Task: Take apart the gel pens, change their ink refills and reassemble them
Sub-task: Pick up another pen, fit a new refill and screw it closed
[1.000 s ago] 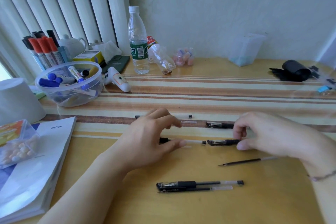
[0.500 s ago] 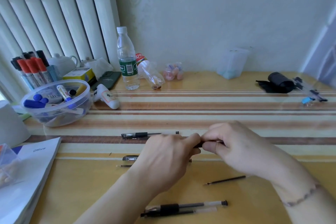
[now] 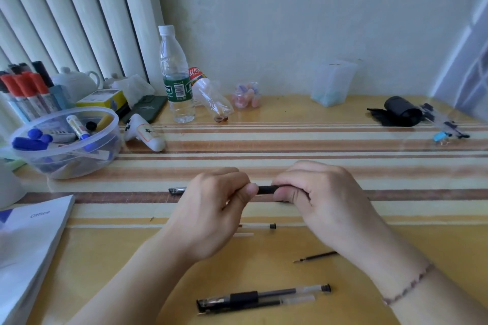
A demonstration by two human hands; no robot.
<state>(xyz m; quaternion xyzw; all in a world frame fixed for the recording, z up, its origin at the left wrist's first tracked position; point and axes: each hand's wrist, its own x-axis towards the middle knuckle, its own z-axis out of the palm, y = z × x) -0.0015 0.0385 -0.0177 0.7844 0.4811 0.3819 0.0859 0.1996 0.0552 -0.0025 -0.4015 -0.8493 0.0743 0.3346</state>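
Left hand: our left hand [image 3: 211, 212] has fingers curled round one end of the slim black gel pen [image 3: 265, 189].
Right hand: our right hand [image 3: 320, 198] grips the other end.
Pen spot: held level just above the striped wooden desk [image 3: 343, 145].
Spare bits: a thin dark ink refill [image 3: 315, 257] lies near our right wrist; a capped clear-barrelled pen [image 3: 264, 296] sits closer to us.

You have one gel pen [image 3: 265, 189] gripped between both fists, level above the table, only its black middle showing. A capped pen [image 3: 177, 190] peeks out behind your left hand. A clear barrel [image 3: 260, 226] lies below your hands, a loose dark refill [image 3: 315, 256] to its right. Nearest you lie an assembled pen [image 3: 262, 294] and a refill [image 3: 257, 303] touching it.
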